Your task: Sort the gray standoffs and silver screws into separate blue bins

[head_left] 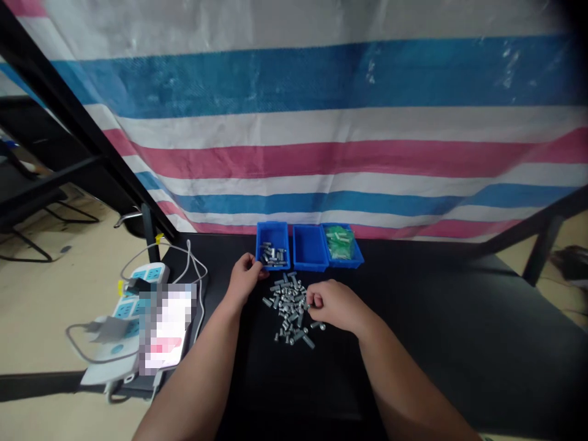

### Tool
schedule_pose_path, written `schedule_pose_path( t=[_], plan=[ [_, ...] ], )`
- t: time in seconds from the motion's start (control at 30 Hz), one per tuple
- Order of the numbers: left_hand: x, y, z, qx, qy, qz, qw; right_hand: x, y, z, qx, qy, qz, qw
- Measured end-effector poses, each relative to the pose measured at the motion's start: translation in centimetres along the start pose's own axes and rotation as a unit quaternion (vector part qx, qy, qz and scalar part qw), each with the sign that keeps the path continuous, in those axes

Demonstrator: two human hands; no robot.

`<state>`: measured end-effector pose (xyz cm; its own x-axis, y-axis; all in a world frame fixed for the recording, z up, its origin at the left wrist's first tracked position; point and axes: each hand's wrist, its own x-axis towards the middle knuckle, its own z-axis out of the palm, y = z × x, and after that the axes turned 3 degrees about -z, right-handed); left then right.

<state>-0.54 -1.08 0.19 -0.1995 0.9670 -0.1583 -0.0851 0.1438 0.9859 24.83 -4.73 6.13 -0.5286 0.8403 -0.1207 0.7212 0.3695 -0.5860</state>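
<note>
A heap of small metal screws and cylindrical pins [289,306] lies loose on the black table. My right hand [334,304] is at the heap's right edge with its fingers curled in; whatever is between the fingertips is hidden. Beside the front left corner of the left blue bin [259,242], my left hand [245,280] is closed, fingertips up against that corner. I cannot make out anything in its grasp. Several metal pins [274,256] lie in that bin. The middle blue bin [310,245] shows a bare floor.
The right blue bin [353,263] holds a green plastic packet [339,242]. On the left are a white power strip [108,364], a phone [169,327] with a blurred screen, and looping white cables [202,300]. Striped sheeting [321,165] hangs behind the black table [436,318].
</note>
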Motion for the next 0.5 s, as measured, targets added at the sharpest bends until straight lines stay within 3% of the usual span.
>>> schedule_pose_path(
  t=[0.2,0.27,0.4,0.5],
  plan=[
    [0.1,-0.2,0.0,-0.001,0.003,0.009,1.0,1.4,0.8,0.7,0.193,-0.004,-0.04,0.98],
    [0.2,-0.3,-0.1,0.005,0.003,0.012,1.0,2.4,0.3,1.5,0.299,0.041,-0.031,0.953],
    [0.2,-0.2,-0.1,0.015,0.005,0.014,1.0,4.1,-1.2,3.0,0.475,0.167,-0.032,0.863],
    [0.0,0.1,0.0,0.011,0.003,0.012,1.0,4.3,-1.5,3.4,0.467,0.172,-0.055,0.866]
  ],
)
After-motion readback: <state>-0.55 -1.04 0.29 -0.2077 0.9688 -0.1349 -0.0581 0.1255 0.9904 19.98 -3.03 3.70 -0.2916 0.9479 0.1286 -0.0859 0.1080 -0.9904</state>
